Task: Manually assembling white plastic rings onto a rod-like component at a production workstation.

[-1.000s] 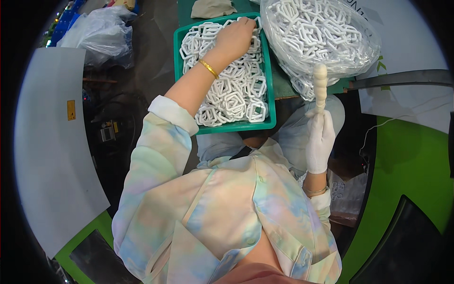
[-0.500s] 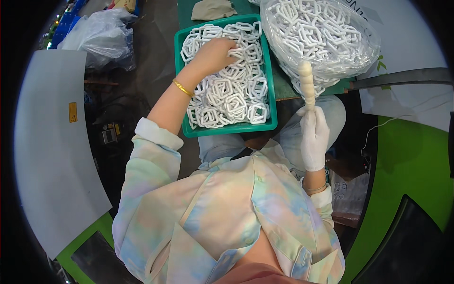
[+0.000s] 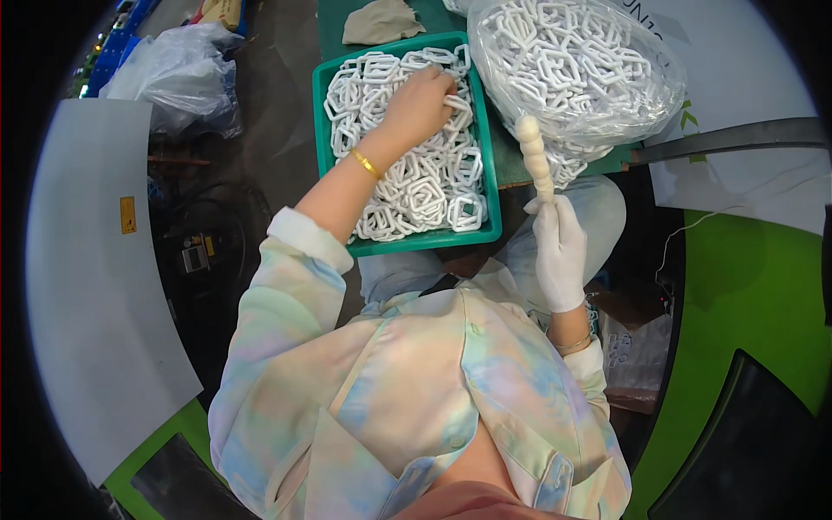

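At upper centre, the left hand (image 3: 418, 108) seemingly picks among white links (image 3: 425, 198), grip unclear; right of centre, the right hand (image 3: 561, 253) clasps a knobby stick (image 3: 536, 162); next needs a clean pinch.

Teal green runs all round the tray's (image 3: 321, 130) rim, and inside we've got white links (image 3: 425, 199), corner to corner! White again past its right edge, where we see more links through a clear bag (image 3: 666, 97). Over to the right hand (image 3: 562, 256): a plain white glove, and above it we spot the stick's (image 3: 534, 158) creamy ivory. Gold shines from the bracelet (image 3: 366, 164). Greyish beige on the cloth (image 3: 381, 22) beyond the tray's far edge, dark green on the counter (image 3: 440, 19). And the shirt (image 3: 407, 347) gives us pastel tie-dye: blue, mint, pink, yellow.
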Motion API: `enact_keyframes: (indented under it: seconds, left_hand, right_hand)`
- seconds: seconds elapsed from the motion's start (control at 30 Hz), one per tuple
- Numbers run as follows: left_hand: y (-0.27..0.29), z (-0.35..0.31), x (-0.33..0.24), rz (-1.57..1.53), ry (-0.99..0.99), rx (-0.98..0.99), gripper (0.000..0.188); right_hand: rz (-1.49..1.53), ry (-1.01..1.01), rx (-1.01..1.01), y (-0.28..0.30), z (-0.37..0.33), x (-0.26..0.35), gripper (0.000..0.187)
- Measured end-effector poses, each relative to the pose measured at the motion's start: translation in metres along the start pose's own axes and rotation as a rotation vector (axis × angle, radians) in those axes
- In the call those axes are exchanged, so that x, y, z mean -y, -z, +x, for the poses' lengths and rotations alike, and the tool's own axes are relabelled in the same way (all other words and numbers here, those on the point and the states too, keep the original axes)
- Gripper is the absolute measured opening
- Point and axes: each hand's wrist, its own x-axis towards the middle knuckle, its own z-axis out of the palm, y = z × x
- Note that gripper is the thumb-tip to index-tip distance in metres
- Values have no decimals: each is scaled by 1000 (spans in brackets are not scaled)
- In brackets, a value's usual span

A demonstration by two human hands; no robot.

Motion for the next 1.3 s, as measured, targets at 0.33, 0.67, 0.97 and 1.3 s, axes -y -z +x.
enact_keyframes:
  seconds: [0.33, 0.67, 0.97, 1.3]
  left_hand:
    - [20, -49, -81, -416, 58, -314, 26]
    - [18, -78, -128, -1970, 571, -188, 18]
    - [37, -70, -111, -348, -81, -133, 26]
    - [-10, -67, -73, -2334, 466, 279, 24]
  right_hand:
    - [-30, 14, 72, -51, 19, 14, 20]
    - [312, -86, -6, -48, 21, 40, 17]
    - [-2, -84, 280, -17, 31, 34, 20]
    - [-206, 100, 228, -20, -2, 1, 18]
